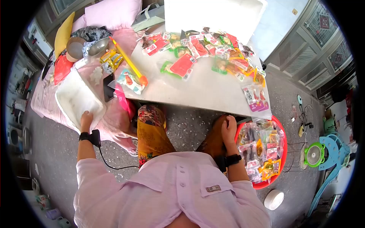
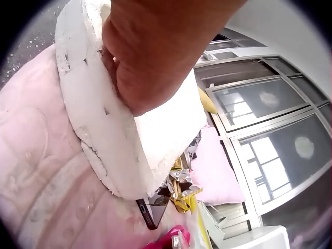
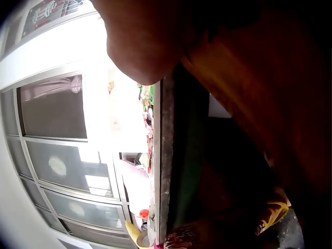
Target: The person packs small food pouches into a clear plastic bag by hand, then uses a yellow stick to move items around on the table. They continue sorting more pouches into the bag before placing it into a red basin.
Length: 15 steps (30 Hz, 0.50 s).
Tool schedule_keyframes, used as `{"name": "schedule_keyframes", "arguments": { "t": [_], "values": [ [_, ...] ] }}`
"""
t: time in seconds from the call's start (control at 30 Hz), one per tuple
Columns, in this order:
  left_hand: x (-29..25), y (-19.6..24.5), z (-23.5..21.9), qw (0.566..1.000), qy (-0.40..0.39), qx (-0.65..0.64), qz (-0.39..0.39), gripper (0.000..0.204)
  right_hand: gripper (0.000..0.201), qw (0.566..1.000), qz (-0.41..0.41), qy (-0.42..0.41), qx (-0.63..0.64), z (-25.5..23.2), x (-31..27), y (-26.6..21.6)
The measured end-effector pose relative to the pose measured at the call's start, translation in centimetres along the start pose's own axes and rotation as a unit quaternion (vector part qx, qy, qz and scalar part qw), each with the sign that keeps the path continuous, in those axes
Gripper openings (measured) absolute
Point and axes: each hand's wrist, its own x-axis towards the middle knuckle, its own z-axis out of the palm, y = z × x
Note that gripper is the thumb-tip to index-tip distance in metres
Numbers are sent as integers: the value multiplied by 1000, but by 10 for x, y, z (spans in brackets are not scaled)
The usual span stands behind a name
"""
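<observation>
My left hand [image 1: 86,121] grips the near edge of a white foam box [image 1: 72,89], which lies tilted on the pink bed cover. The left wrist view shows the hand [image 2: 150,62] over the thick, chipped foam wall [image 2: 98,124], its fingertips partly hidden. My right hand [image 1: 229,129] rests by my right knee at the table's front edge, loosely curled and holding nothing. Just right of it, a red basin [image 1: 283,152] is full of small snack packets [image 1: 262,146]. In the right wrist view the hand [image 3: 140,46] is dark against the bright table.
Packaged snacks [image 1: 182,64] are scattered over the white table [image 1: 178,91], with a larger white foam box [image 1: 213,17] behind. A yellow stick [image 1: 127,57], foil packets [image 1: 111,60], a phone [image 1: 109,87] and metal bowl [image 1: 99,48] lie left. A green fan [image 1: 315,154] stands right.
</observation>
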Motion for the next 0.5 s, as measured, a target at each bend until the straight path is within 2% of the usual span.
{"name": "schedule_keyframes", "arguments": {
  "t": [0.1,0.17,0.27,0.4,0.5],
  "values": [
    [-8,16,-2,999,-22,-28,0,30,18,1000,-19,2,-10,-4,5,4],
    [-4,14,-9,1000,-21,-20,-2,29,17,1000,-25,9,-11,0,4,-1],
    [11,0,6,1000,-12,-16,17,30,14,1000,-18,1,-19,-1,8,-6],
    [6,3,1,999,-10,-27,17,29,13,999,-24,0,-22,2,9,-1],
    [3,7,0,999,-30,-26,-11,29,13,999,-27,-2,-35,0,11,-3]
  ]
}}
